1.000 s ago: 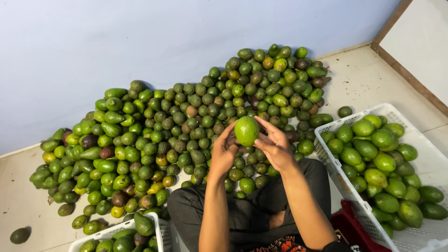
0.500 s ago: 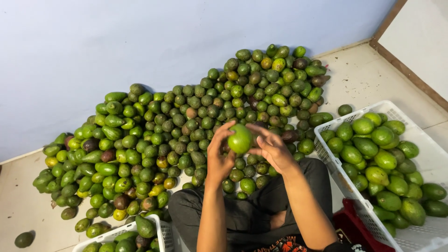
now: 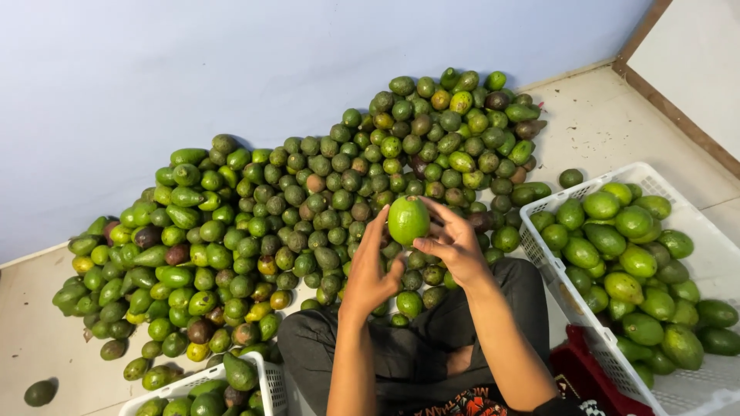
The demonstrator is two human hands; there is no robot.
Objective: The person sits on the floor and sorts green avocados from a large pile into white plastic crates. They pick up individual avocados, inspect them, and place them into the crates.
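Observation:
I hold one bright green avocado [image 3: 408,219] up in front of me with both hands. My left hand [image 3: 368,266] cups its left side from below. My right hand [image 3: 453,240] grips its right side with the fingertips. Behind the fruit a big heap of green avocados [image 3: 308,200] spreads over the floor against a pale blue wall. I sit with my legs in dark trousers [image 3: 416,339] just below my hands.
A white plastic crate [image 3: 697,385] at my right is full of green avocados. A second white crate [image 3: 266,381] at the lower left holds several more. One lone avocado [image 3: 38,393] lies at the far left, another [image 3: 571,177] near the right crate. A red crate [image 3: 586,370] sits by my right leg.
The avocado has been turned between my fingers and sits slightly lower; my left hand has opened along its side. The view has shifted a little.

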